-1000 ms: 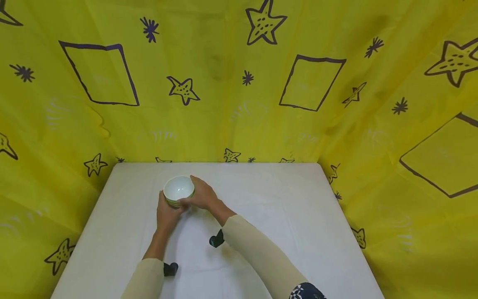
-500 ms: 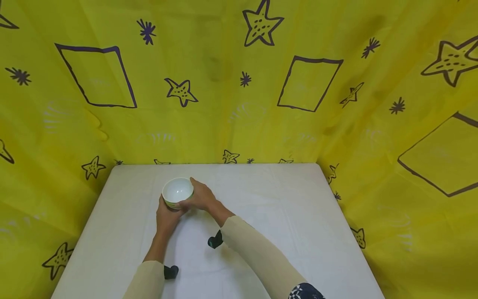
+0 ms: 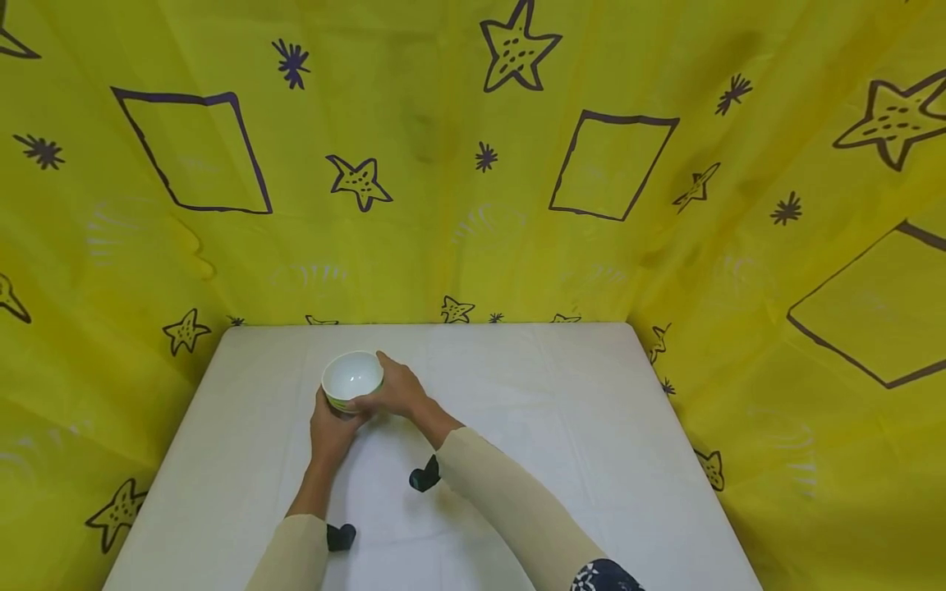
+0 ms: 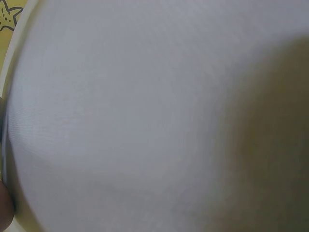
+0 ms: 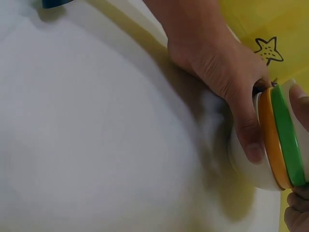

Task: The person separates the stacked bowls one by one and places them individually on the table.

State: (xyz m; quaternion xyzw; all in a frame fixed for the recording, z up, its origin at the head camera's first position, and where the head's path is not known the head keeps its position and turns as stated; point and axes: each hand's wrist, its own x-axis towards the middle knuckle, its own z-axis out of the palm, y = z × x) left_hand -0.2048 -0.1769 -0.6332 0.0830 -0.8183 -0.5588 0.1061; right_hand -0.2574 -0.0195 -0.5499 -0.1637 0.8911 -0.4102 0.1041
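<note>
Yellow curtain w/ dark star & box drawings hangs behind & on both sides of a white cloth-covered table. Round white bowl w/ green & orange bands is at the table's far L part, mouth up; can't tell if base touches cloth. L hand grips its near-L side, R hand its R side, thumb at front. Beige sleeves cover both forearms.
</note>
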